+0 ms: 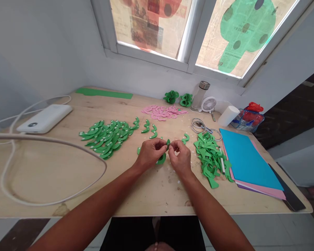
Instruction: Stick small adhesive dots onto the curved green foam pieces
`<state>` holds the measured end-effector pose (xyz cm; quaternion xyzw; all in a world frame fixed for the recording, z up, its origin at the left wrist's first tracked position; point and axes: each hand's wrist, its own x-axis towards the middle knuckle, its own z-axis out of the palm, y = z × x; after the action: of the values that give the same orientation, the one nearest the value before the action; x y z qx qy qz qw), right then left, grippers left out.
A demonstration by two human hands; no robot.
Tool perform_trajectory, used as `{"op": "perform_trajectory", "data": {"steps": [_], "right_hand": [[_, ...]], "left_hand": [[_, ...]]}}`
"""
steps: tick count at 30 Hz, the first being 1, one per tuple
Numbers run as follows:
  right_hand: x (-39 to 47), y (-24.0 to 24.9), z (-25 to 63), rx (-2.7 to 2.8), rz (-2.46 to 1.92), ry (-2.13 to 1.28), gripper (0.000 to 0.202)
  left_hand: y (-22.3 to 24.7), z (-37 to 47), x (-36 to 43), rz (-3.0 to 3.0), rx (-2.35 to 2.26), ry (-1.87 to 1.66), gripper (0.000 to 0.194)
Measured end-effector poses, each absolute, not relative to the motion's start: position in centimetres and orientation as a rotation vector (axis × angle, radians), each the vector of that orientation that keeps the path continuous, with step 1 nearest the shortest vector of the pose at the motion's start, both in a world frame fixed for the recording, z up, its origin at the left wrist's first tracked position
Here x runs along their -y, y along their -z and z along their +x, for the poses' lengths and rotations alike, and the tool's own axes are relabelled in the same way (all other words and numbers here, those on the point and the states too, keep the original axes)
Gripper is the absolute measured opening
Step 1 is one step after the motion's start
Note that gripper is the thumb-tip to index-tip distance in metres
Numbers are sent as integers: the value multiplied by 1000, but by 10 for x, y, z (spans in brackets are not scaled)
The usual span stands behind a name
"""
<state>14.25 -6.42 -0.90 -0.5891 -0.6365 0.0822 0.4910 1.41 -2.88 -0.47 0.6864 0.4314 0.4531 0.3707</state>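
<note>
My left hand and my right hand meet over the middle of the wooden table, fingers pinched on a small curved green paper piece. Just below them a green paper curve shows, partly hidden by my left hand; I cannot tell whether it is joined to the held piece. Loose green curves with small white patches lie beyond my left hand. Another green curve rests beyond my right hand. A large heap of similar green curves spreads to the left.
Right of my hands are green paper scraps with a white pen, and coloured sheets. Pink cut-outs, two green paper shapes, a bottle and a small fan stand behind. A white power bank and cables lie left.
</note>
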Motion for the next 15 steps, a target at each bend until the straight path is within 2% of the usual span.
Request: {"op": "perform_trajectory", "data": {"steps": [15], "right_hand": [[64, 12, 141, 1495, -1445, -221, 8]], "left_hand": [[2, 14, 32, 1933, -1134, -1165, 13]]}}
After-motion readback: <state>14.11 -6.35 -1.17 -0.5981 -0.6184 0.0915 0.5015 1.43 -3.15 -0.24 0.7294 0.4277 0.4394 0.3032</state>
